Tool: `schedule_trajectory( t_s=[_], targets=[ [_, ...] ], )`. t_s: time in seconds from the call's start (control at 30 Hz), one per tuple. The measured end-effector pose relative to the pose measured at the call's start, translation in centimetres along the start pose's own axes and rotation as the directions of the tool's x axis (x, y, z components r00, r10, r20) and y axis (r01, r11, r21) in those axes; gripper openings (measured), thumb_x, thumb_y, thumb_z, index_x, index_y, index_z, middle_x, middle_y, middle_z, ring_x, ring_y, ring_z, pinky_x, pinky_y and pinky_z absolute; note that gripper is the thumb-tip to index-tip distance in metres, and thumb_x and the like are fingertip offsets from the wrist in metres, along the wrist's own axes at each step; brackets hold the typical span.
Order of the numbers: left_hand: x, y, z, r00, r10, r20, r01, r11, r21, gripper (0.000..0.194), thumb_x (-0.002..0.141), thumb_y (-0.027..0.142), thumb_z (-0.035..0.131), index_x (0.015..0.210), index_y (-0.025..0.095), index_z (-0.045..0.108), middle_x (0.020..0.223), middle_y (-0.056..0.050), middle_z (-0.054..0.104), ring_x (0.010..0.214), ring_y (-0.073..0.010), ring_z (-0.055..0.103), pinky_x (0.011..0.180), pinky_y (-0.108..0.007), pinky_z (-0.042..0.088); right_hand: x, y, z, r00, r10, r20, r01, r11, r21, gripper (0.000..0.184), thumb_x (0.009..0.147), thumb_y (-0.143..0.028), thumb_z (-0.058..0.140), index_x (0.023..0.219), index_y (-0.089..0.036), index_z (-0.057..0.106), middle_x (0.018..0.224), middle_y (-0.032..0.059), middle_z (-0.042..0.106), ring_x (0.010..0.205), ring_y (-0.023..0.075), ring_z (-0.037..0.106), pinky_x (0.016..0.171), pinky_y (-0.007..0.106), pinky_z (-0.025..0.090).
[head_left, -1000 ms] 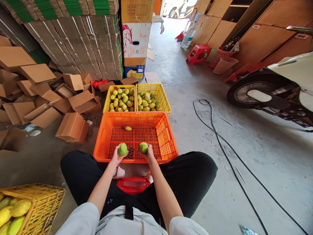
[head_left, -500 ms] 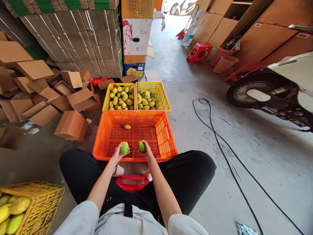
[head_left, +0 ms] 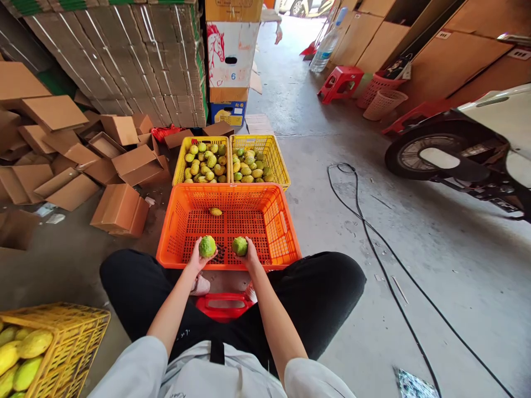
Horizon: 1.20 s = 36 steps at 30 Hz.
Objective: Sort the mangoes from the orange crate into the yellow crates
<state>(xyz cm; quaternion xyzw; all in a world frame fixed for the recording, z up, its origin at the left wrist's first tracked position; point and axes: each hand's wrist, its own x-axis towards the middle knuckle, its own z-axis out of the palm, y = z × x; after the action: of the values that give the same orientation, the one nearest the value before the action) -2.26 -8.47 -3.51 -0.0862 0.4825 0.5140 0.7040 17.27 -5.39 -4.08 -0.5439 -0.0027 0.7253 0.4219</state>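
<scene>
My left hand is wrapped round a bumpy green fruit, and my right hand grips a second green fruit of similar size. Both are held apart from each other, over the near side of an orange plastic crate. Inside that crate lies one small yellow fruit, towards the far wall. Behind it, side by side, are two yellow crates: the left yellow crate is heaped with yellow-green fruit, and the right yellow crate has fruit mostly at its left and front.
At lower left a tilted yellow crate holds larger yellow-green fruit. Open cardboard boxes are heaped on the left. A black cable trails over the floor at right, near a motorbike wheel. A red stool stands farther back.
Both hands still hold the green fruits, which have turned slightly in the fingers and shifted a little. The whole view has tilted slightly downward.
</scene>
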Motion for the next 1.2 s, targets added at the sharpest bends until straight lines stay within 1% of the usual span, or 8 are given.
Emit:
schedule_trajectory(
  t_s=[0.1,0.2,0.4,0.57,0.77,0.9,1.03,1.2],
  targets=[
    [-0.4,0.2,0.2,0.999,-0.028,0.031,0.029,0.999,-0.027,0.05,0.098,0.05,0.04,0.125,0.011,0.058,0.087,-0.014,0.072,0.08,-0.0245,0.073,0.075,-0.041,0.062,-0.1,0.1,0.0,1.0,-0.003,-0.03,0.003,1.0,0.002,0.019,0.09,-0.042,0.056,0.091,-0.023,0.057,0.073,0.0014,0.067,0.063,0.0184,0.067,0.052,0.029,0.053],
    [-0.6,0.2,0.1,0.998,-0.024,0.054,0.027,0.998,-0.049,0.055,0.099,0.052,0.036,0.128,0.009,0.056,0.091,-0.016,0.072,0.084,-0.0256,0.073,0.074,-0.04,0.062,-0.4,0.0,0.1,1.0,-0.009,0.028,0.01,1.0,-0.021,0.024,0.088,-0.045,0.062,0.093,-0.022,0.057,0.073,0.0016,0.068,0.062,0.0172,0.067,0.047,0.024,0.051],
    [-0.3,0.0,-0.4,0.995,0.021,0.097,-0.021,1.0,0.001,0.044,0.095,0.041,0.054,0.128,0.012,0.055,0.093,-0.014,0.073,0.085,-0.0253,0.074,0.077,-0.039,0.062,-0.4,-0.1,0.5,0.992,-0.083,0.092,0.084,0.996,-0.014,0.031,0.083,-0.045,0.07,0.096,-0.022,0.057,0.074,0.0001,0.068,0.059,0.015,0.068,0.039,0.018,0.045],
    [0.0,-0.3,-0.8,0.991,0.017,0.134,-0.02,1.0,0.017,0.042,0.094,0.035,0.055,0.127,0.009,0.057,0.094,-0.015,0.073,0.09,-0.0257,0.074,0.087,-0.041,0.06,-0.2,0.1,0.6,0.998,-0.063,-0.014,0.062,0.997,-0.035,0.025,0.09,-0.045,0.059,0.093,-0.019,0.059,0.063,-0.0003,0.064,0.048,0.0144,0.063,0.037,0.019,0.043],
    [0.6,-0.5,-0.9,0.997,0.07,0.029,-0.069,0.997,-0.032,0.036,0.089,0.027,0.058,0.125,0.02,0.056,0.092,-0.008,0.073,0.082,-0.0209,0.072,0.089,-0.044,0.06,-0.2,0.0,0.2,1.0,0.016,0.019,-0.016,1.0,-0.011,0.027,0.094,-0.044,0.048,0.093,-0.019,0.058,0.065,0.0038,0.066,0.054,0.018,0.067,0.034,0.019,0.034],
    [0.5,-0.3,-0.7,0.999,0.032,0.035,-0.032,0.999,0.012,0.036,0.093,0.036,0.053,0.123,0.016,0.057,0.088,-0.011,0.072,0.078,-0.023,0.072,0.084,-0.045,0.06,0.0,-0.1,0.2,0.997,0.06,0.042,-0.061,0.998,0.02,0.029,0.096,-0.045,0.042,0.092,-0.02,0.055,0.066,0.0046,0.065,0.054,0.0183,0.067,0.033,0.017,0.03],
    [0.0,0.0,-0.4,0.996,-0.01,0.085,0.007,0.999,0.031,0.047,0.095,0.045,0.045,0.126,0.012,0.057,0.091,-0.014,0.073,0.084,-0.0265,0.073,0.083,-0.046,0.06,0.3,0.0,0.1,0.999,0.047,0.022,-0.048,0.997,0.058,0.028,0.096,-0.046,0.04,0.093,-0.021,0.053,0.067,0.0024,0.064,0.056,0.0176,0.067,0.035,0.017,0.033],
    [0.1,0.0,-0.4,0.993,-0.046,0.11,0.042,0.998,0.039,0.052,0.097,0.048,0.04,0.129,0.011,0.057,0.096,-0.017,0.073,0.089,-0.0266,0.073,0.078,-0.04,0.06,0.0,0.0,0.0,0.998,0.017,0.059,-0.02,0.998,0.054,0.032,0.094,-0.049,0.044,0.091,-0.02,0.058,0.069,0.0053,0.066,0.062,0.0205,0.07,0.033,0.018,0.033]
  ],
)
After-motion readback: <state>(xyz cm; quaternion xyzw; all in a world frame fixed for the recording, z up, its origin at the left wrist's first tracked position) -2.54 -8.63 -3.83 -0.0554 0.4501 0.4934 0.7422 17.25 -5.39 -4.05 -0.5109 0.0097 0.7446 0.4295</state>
